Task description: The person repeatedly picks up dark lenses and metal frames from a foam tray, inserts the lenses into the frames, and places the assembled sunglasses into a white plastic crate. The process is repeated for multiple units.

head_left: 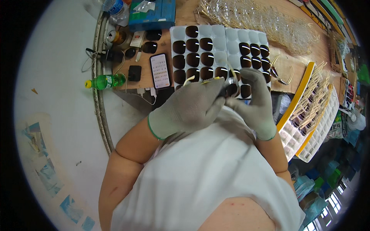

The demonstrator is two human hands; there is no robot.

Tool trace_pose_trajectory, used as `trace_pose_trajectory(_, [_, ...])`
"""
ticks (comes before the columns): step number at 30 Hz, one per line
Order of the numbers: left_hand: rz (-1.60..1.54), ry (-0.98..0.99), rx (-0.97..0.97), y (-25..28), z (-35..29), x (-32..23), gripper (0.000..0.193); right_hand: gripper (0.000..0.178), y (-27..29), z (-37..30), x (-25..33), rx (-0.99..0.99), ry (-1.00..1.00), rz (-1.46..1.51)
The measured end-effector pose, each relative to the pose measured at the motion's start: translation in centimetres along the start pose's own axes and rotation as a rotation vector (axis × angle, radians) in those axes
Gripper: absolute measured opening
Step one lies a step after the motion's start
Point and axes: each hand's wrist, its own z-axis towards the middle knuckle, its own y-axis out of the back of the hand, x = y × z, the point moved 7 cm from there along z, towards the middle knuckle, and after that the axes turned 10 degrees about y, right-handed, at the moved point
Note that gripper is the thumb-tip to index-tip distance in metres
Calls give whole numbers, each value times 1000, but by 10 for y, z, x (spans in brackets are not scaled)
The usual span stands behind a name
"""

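Both my hands wear grey knit gloves with green cuffs and meet over the near edge of a white lens tray (217,42). My left hand (189,107) is closed round a pair of glasses (232,81), whose pale yellow temples poke out above its fingers. On the other side, my right hand (259,104) curls its fingers and thumb about the clear rim of the same glasses. A dark lens shows between the two hands; whether it sits in the rim or in the tray behind I cannot tell. Rows of dark brown lenses (207,58) fill many tray pockets.
A heap of clear frames (266,23) lies at the back. Finished-looking sunglasses (281,75) rest right of the tray, beside slanted trays (287,129) holding glasses. Leftward are a phone (160,70), a green bottle (106,82), loose lenses (150,47) and a blue box (152,17).
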Motion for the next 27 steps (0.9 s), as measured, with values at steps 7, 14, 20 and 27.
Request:
trace_pose_trajectory(7, [83, 434, -182, 29, 122, 89, 35, 23, 31, 3, -26, 460, -73, 128])
trace_pose_trajectory(14, [686, 680, -154, 48, 158, 204, 66, 15, 68, 14, -42, 315, -45, 214])
trace_pose_trajectory(20, [276, 609, -335, 78, 139, 155, 34, 54, 68, 6, -49, 20, -109, 393])
trace_pose_trajectory(27, [-741, 400, -70, -32, 55, 51, 21, 44, 18, 1, -29, 259, -277, 394])
